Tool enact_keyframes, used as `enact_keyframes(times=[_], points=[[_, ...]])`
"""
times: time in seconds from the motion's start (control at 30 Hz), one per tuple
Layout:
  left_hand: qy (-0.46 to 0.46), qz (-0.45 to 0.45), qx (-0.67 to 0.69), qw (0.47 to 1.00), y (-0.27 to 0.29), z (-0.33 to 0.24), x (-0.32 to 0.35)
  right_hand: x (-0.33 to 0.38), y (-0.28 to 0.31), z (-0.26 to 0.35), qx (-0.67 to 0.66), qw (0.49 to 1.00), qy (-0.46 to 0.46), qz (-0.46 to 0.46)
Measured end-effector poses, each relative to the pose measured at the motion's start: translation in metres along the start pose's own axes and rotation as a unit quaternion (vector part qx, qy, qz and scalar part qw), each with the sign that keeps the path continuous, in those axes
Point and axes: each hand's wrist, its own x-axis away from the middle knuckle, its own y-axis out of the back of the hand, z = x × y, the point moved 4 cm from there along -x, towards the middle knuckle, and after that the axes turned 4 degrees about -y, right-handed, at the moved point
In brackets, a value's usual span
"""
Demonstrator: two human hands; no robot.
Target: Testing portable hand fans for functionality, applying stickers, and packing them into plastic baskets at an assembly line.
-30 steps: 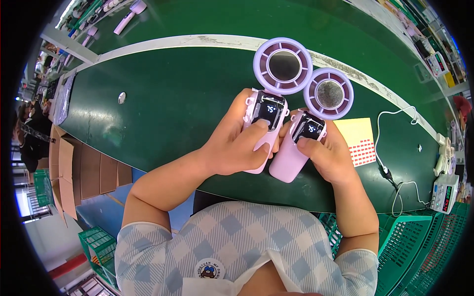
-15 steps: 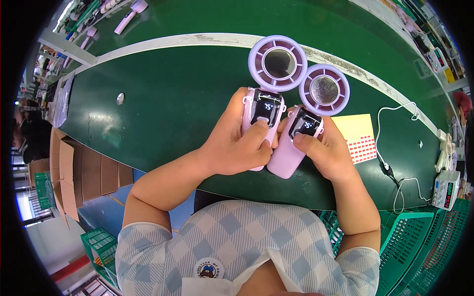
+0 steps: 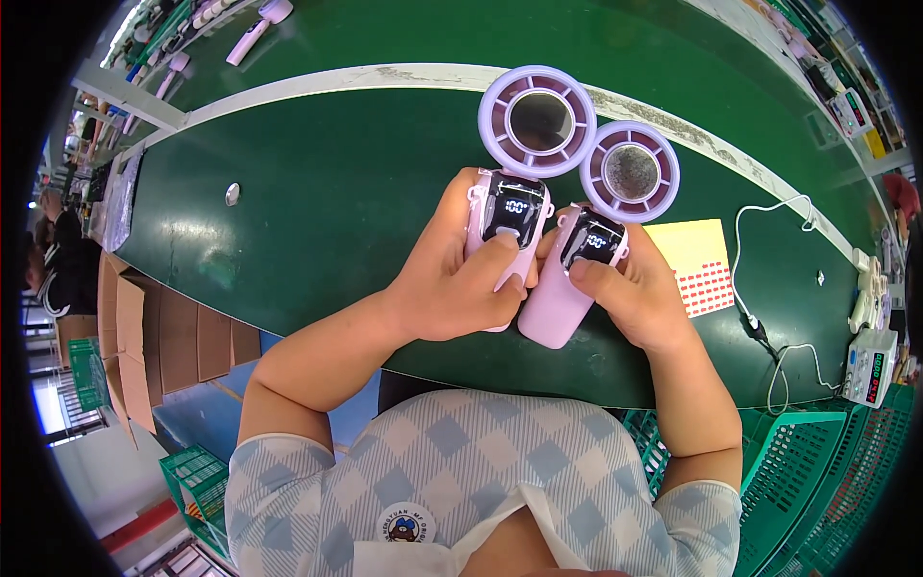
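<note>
My left hand (image 3: 457,274) is wrapped round the pink handle of a handheld fan (image 3: 512,207), its thumb on the button below a lit black display. A second handheld fan (image 3: 558,303) of the same kind sits in my right hand (image 3: 639,293), that thumb also lying at the lower edge of its display. Both fans have round lilac heads with spokes about a round centre, pointing away from me over the green table (image 3: 317,212). The two heads touch or nearly touch, and the handles tilt slightly apart. My fingers behind the handles are mostly hidden.
Right of my hands lies a yellow sheet (image 3: 707,264) with rows of red labels. A white cable (image 3: 738,250) runs toward a small power supply (image 3: 869,368) at the right edge. Green crates (image 3: 788,462) stand below right, cardboard boxes (image 3: 173,332) at left. Another person (image 3: 67,255) is far left.
The digits on both fans' displays have changed. Both fans have shifted very slightly up and left, with my grips unchanged. At far left, the other person has moved.
</note>
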Motion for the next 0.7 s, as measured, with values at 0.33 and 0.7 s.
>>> enact_keyframes(times=[0.33,0.7], points=[[0.050,-0.060,0.129,0.989,-0.002,0.004,-0.001,0.000,0.000,0.001,-0.003,1.000,0.006,0.008],[0.060,-0.073,0.160,0.983,-0.004,-0.004,0.000,-0.017,0.003,-0.009,0.126,0.980,-0.114,-0.101]])
